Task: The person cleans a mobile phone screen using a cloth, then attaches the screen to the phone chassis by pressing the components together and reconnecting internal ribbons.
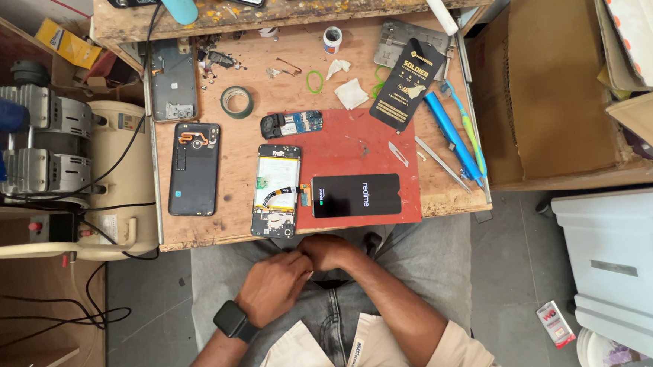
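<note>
My left hand (272, 287) and my right hand (330, 252) meet over my lap, just below the front edge of the wooden workbench (235, 147). Their fingers touch each other; whether they hold anything small is hidden. A black watch sits on my left wrist. On the bench, an opened phone body (276, 190) lies linked by a flex cable to a lit phone screen (357, 195), which rests on a red mat (362, 144). A black phone back cover (194, 169) lies to the left.
A grey phone frame (173, 80), tape roll (236, 102), small circuit board (291, 124), black packet (408, 84), blue tool (452, 136), tweezers and blade lie on the bench. An air compressor (57, 160) stands left. Cardboard boxes (552, 75) and a grey case (629, 264) stand right.
</note>
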